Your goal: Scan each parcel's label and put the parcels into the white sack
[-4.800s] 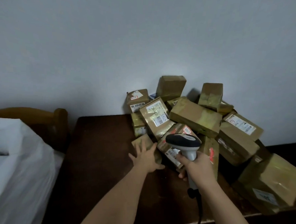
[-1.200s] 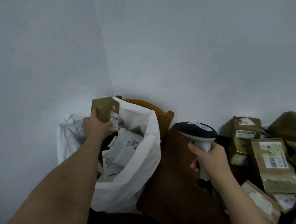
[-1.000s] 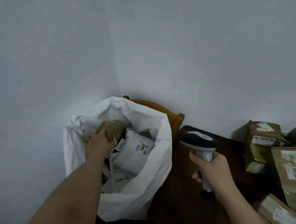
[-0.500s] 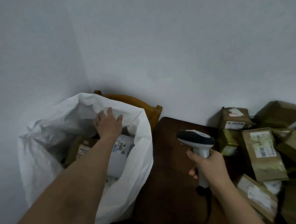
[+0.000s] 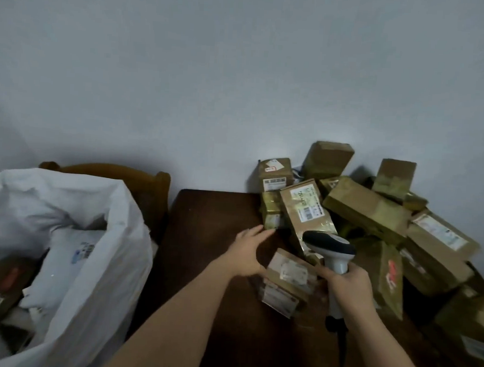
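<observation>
A heap of brown cardboard parcels (image 5: 371,215) lies on the right half of a dark wooden table (image 5: 213,218). My left hand (image 5: 248,249) reaches over the table with fingers stretched out, holding nothing, its palm at the left edge of a small labelled parcel (image 5: 286,272) at the front of the heap. My right hand (image 5: 347,287) grips the handle of a white and black barcode scanner (image 5: 331,248), whose head hangs just right of that parcel. The white sack (image 5: 114,249) stands open at the left, with parcels and white mailers inside.
A wooden chair back (image 5: 151,184) rises behind the sack, against a plain grey wall. The scanner's dark cable (image 5: 341,354) hangs down toward the table's front edge. Bare dark tabletop lies between the sack and the heap.
My left hand let go of a small brown parcel inside the sack, came out with nothing in it and swung right to the heap. The scanner stayed in my right hand.
</observation>
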